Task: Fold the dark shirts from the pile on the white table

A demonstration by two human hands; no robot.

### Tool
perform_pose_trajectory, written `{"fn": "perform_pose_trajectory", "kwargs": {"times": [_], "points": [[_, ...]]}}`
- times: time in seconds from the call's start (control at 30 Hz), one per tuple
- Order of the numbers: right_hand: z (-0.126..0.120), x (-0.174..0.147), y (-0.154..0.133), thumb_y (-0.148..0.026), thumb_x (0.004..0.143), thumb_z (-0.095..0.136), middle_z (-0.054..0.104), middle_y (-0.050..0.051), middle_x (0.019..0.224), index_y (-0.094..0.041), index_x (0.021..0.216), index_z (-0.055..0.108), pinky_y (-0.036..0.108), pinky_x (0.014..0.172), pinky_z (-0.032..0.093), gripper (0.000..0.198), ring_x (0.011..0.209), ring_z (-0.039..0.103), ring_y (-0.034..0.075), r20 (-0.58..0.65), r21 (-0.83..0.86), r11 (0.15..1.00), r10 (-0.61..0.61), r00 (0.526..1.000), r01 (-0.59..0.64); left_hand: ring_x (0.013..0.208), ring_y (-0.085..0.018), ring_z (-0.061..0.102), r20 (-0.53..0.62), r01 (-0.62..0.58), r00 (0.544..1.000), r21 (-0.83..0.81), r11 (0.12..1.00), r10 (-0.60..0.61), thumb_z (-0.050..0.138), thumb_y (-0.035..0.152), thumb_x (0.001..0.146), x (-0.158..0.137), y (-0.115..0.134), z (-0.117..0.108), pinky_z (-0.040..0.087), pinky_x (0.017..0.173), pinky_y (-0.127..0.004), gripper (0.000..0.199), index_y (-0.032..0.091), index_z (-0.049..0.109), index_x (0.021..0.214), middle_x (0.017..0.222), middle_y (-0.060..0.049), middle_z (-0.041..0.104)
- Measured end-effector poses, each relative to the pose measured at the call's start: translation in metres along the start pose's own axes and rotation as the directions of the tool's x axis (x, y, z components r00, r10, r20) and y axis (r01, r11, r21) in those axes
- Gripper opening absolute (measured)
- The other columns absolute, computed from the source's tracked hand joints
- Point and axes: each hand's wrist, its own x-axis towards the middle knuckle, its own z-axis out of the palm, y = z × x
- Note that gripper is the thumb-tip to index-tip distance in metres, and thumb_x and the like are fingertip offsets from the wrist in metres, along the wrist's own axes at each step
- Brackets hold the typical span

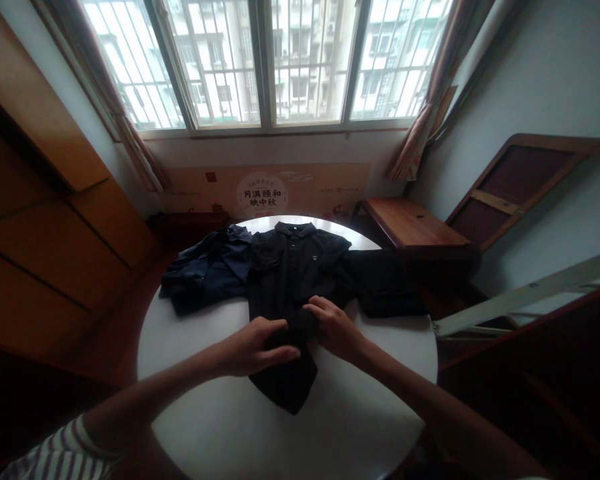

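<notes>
Grasping the shirt (pixel 297 270) from opposite sides, the left hand (pixel 260 348) and right hand (pixel 334 328) presumably keep its cloth gathered; the table (pixel 207 420) supports its top beyond.

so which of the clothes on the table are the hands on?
The middle one: the black shirt, collar toward the window. Both hands touch its lower part; the left pile and right pile lie untouched.

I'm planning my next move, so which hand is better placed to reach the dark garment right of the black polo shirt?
Probably your right hand: it's nearer the dark garment; your left hand lies farther away. Both hands are on dark cloth, though.
</notes>
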Motion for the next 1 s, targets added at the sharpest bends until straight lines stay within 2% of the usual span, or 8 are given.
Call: {"fn": "perform_pose_trajectory", "kwargs": {"times": [0.1,0.2,0.37,0.43,0.5,0.6,0.73,1.0], "points": [[-0.027,-0.013,-0.01,0.004,0.072,0.047,0.063,0.009,0.101,-0.017,0.117,0.062,0.031,0.082,0.051,0.052,0.093,0.063,0.021,0.075,0.05,0.997,-0.06,0.995,0.056,0.07,-0.013,0.051,0.114,0.012,0.993,0.123,0.992,-0.026,0.077,0.048,0.075,-0.014,0.002,-0.009,0.037,0.061,-0.021,0.048,0.019,0.056,0.107,0.08,0.002,0.058],[-0.067,-0.037,-0.03,0.0,0.079,0.048,0.066,0.01,0.106,-0.018,0.123,0.061,0.031,0.082,0.049,0.049,0.095,0.064,0.021,0.24,0.06,0.997,-0.068,0.968,0.055,0.072,-0.013,0.055,0.219,0.018,0.974,0.146,0.989,-0.05,0.072,0.04,0.081,-0.031,-0.003,-0.027,0.039,0.064,-0.021,0.039,0.021,0.059,0.112,0.085,0.001,0.062],[-0.109,-0.058,-0.056,-0.028,0.087,0.067,0.07,0.004,0.089,-0.021,0.123,0.067,0.023,0.066,0.048,0.036,0.075,0.066,0.015,0.649,0.288,0.957,-0.173,0.741,-0.029,0.061,-0.012,0.057,0.493,0.188,0.852,0.02,0.982,-0.173,0.067,0.052,0.084,-0.038,-0.024,-0.052,0.039,0.053,-0.019,0.036,0.02,0.069,0.102,0.075,0.0,0.066],[-0.11,-0.046,-0.042,-0.039,0.089,0.067,0.069,0.003,0.082,-0.02,0.118,0.069,0.023,0.064,0.047,0.036,0.07,0.063,0.014,0.587,0.25,0.967,-0.106,0.802,-0.056,0.061,-0.012,0.058,0.35,0.172,0.92,0.044,0.984,-0.177,0.055,0.049,0.093,-0.019,-0.039,-0.061,0.041,0.054,-0.02,0.036,0.017,0.071,0.1,0.073,-0.001,0.066],[-0.105,-0.021,-0.013,-0.043,0.092,0.061,0.067,0.003,0.078,-0.017,0.111,0.071,0.025,0.064,0.047,0.034,0.068,0.06,0.014,0.399,0.135,0.985,0.042,0.916,-0.104,0.061,-0.011,0.056,0.04,0.152,0.986,0.151,0.977,-0.16,0.051,0.044,0.096,0.013,-0.054,-0.072,0.041,0.055,-0.02,0.036,0.015,0.071,0.093,0.07,-0.001,0.064],[-0.096,0.036,0.042,-0.035,0.091,0.063,0.066,0.003,0.078,-0.015,0.099,0.072,0.026,0.064,0.047,0.023,0.068,0.06,0.015,0.151,-0.031,0.967,0.255,0.955,-0.254,0.072,-0.015,0.062,-0.385,0.252,0.914,0.287,0.924,-0.13,0.056,0.038,0.095,0.069,-0.072,-0.094,0.049,0.064,-0.024,0.03,0.011,0.07,0.095,0.081,-0.005,0.067],[-0.092,0.101,0.095,-0.034,0.09,0.068,0.067,0.006,0.105,-0.015,0.107,0.067,0.035,0.082,0.053,0.026,0.09,0.064,0.02,-0.091,-0.086,0.837,0.533,0.841,-0.54,0.102,-0.023,0.063,-0.522,0.287,0.848,0.315,0.905,-0.087,0.061,0.035,0.095,0.122,-0.083,-0.119,0.055,0.087,-0.041,0.035,0.013,0.059,0.122,0.121,-0.011,0.061],[-0.078,0.143,0.151,-0.036,0.095,0.062,0.06,0.01,0.125,-0.015,0.125,0.058,0.044,0.088,0.054,0.037,0.105,0.062,0.024,-0.29,0.031,0.747,0.642,0.71,-0.664,0.105,-0.024,0.062,-0.599,0.339,0.796,0.318,0.885,-0.09,0.061,0.034,0.095,0.168,-0.118,-0.134,0.054,0.089,-0.044,0.037,0.014,0.057,0.125,0.125,-0.011,0.059]]}}
